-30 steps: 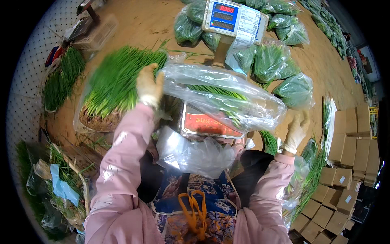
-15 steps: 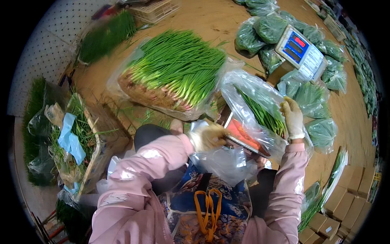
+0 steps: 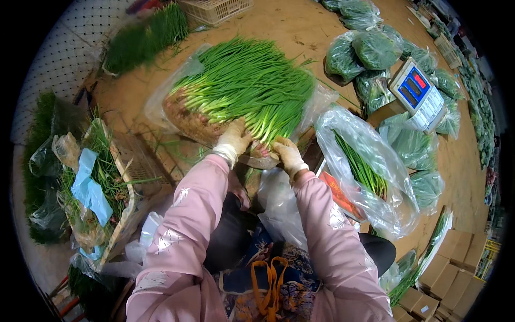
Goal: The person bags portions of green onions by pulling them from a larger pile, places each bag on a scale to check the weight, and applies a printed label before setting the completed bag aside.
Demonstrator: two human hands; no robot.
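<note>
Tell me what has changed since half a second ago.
The left hand has moved forward and left from beside the scale; the right hand has left the plastic bag and moved leftward. Both are now at the root ends of the green onion pile. The bag, with green onions inside, stays on the scale.

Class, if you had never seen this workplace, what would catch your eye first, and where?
Probably the big heap of green onions, upper middle, with the left hand and right hand at its root ends. Right of it, a clear plastic bag of green stalks lies on the red scale, near its lit display.
</note>
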